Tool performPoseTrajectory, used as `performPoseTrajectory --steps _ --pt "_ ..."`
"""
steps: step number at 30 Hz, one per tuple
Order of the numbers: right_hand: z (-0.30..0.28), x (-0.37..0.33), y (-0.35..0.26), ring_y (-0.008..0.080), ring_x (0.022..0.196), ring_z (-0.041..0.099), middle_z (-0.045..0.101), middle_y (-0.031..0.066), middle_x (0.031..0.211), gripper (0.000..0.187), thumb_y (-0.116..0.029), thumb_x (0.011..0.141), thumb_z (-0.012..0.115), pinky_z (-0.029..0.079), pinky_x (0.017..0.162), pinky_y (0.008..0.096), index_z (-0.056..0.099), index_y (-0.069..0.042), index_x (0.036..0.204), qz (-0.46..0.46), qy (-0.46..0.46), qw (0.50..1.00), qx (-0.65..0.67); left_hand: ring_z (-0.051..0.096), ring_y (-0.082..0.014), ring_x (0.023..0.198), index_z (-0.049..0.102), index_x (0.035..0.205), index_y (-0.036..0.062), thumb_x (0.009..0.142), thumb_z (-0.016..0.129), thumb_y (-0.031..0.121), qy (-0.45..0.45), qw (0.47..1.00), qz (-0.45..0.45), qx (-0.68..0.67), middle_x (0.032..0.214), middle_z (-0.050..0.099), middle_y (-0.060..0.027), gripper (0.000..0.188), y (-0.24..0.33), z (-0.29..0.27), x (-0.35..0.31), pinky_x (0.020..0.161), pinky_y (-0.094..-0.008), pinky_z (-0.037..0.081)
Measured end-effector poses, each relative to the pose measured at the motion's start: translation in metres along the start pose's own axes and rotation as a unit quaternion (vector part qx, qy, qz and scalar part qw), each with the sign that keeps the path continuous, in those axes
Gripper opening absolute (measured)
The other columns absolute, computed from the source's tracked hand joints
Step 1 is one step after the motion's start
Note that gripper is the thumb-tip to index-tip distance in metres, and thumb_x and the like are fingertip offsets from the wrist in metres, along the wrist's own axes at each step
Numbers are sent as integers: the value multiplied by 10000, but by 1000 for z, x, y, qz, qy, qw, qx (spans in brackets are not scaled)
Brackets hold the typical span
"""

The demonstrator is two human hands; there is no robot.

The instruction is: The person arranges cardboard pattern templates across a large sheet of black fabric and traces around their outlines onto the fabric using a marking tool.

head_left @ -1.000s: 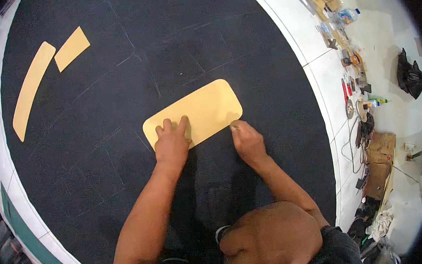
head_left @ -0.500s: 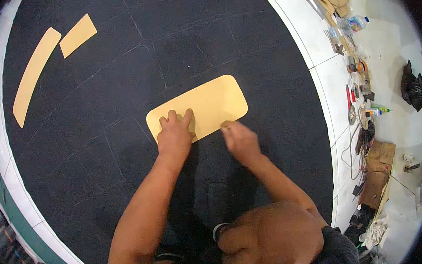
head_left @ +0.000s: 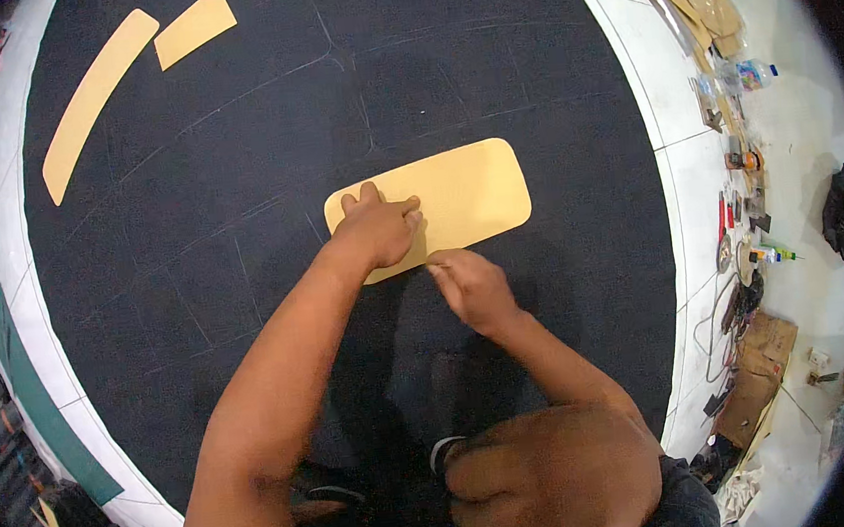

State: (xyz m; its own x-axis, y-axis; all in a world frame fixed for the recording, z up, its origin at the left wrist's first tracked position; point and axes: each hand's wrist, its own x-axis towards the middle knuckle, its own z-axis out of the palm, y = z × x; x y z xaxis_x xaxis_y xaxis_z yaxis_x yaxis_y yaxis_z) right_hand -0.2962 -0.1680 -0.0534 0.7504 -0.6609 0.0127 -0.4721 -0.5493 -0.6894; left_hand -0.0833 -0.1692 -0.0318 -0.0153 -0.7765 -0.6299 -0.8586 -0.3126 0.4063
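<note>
A yellow, round-cornered flat template (head_left: 465, 184) lies slantwise on a large sheet of black fabric (head_left: 231, 140). Pressing down on its left part is my left hand (head_left: 379, 227), with the fingers spread. My right hand (head_left: 471, 287) is closed in a pinch at the template's near edge, a little right of the left hand. Whatever sits between those fingertips is too small and hidden to name. Thin pale lines run over the fabric in several places.
Two more yellow pieces, a long curved strip (head_left: 97, 106) and a short four-sided one (head_left: 196, 27), lie at the far left. A green strip (head_left: 48, 407) rests on the white floor tiles. Along the right are tools, a plastic bottle (head_left: 752, 75) and cardboard (head_left: 758, 370).
My right hand has slid left along the template's near edge, closer to my left hand. The left hand keeps pressing on the template. The whole view has shifted a little.
</note>
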Motion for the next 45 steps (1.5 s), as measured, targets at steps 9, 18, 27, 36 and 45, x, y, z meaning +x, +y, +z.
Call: performPoseTrajectory --steps 9,18,27,36,45 --pt "43 19 -23 352 914 713 730 162 1014 174 -161 963 640 582 789 443 700 -41 1074 -65 -53 992 91 380 -374 1366 577 1469 270 1067 327 453 -41 998 9 -35 1405 593 -195 507 -14 1 14 1121 -536 257" --pt "66 35 -33 341 816 716 728 151 931 191 -183 966 619 579 699 488 696 -58 1086 -95 -67 992 38 415 -447 1365 569 1468 330 1053 297 532 -61 998 -14 -27 1441 496 -285 536 -18 -5 20 1161 -575 263" --pt "75 57 -29 356 795 714 735 152 893 182 -190 958 651 576 686 474 731 -85 1083 -58 -54 997 19 467 -512 1337 563 1453 402 1004 339 679 -98 995 -28 -6 1459 445 -314 573 -17 -19 20 1140 -531 377" --pt "73 47 -33 303 772 708 714 118 877 201 -240 973 618 582 632 430 697 -92 1084 -135 3 990 -28 447 -498 1358 572 1443 408 1009 335 675 -94 993 -41 -50 1493 413 -303 562 -19 -17 19 1156 -536 357" --pt "45 10 -34 302 904 713 734 112 986 132 -158 926 684 587 778 416 703 -81 1032 -61 -24 998 15 413 -472 1376 554 1464 394 1031 301 615 -78 997 6 -28 1467 461 -305 549 -15 -16 15 1185 -548 286"
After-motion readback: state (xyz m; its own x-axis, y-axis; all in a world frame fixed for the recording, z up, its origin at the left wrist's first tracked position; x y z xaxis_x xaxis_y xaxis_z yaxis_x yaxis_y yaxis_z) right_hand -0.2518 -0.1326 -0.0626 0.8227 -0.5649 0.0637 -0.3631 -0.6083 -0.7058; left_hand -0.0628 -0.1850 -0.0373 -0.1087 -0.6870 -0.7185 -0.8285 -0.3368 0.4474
